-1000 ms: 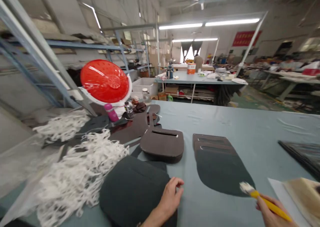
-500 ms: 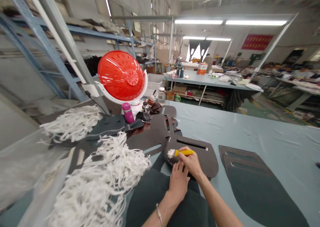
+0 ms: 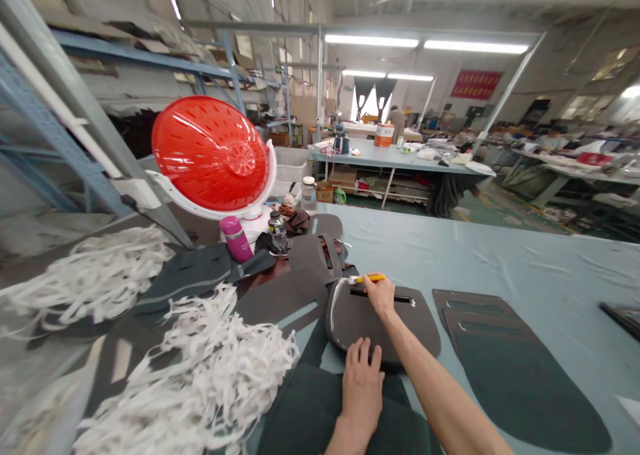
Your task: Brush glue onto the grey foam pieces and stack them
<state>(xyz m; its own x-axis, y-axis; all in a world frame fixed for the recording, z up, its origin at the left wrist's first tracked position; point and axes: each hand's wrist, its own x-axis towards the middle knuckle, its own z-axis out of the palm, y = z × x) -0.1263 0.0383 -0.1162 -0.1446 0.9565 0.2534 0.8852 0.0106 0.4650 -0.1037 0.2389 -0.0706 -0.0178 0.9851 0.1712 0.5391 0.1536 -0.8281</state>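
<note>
My right hand (image 3: 381, 296) grips a brush (image 3: 371, 278) by its yellow handle. The pale bristles rest at the far left edge of a dark rounded panel (image 3: 370, 325), which has a long slot near its far side. A wet white streak runs along the panel's left edge. Fingers stretched out, my left hand (image 3: 362, 378) lies flat on the panel's near edge. Beneath my left wrist are dark green pieces (image 3: 295, 408). To the right, more dark slotted pieces (image 3: 520, 368) lie overlapped on the blue-grey table.
Heaps of white strips (image 3: 200, 375) cover the left side. A red dish-shaped heater (image 3: 213, 155), a magenta bottle (image 3: 236, 239) and a dark bottle (image 3: 277, 231) stand behind them. Flat cut panels (image 3: 290, 288) lie left of the worked panel. A dark object (image 3: 620, 318) sits at the right edge.
My right hand has moved the brush away from me, from the panel's left side to its far left edge. A white streak now shows along the left edge. The view has turned right.
</note>
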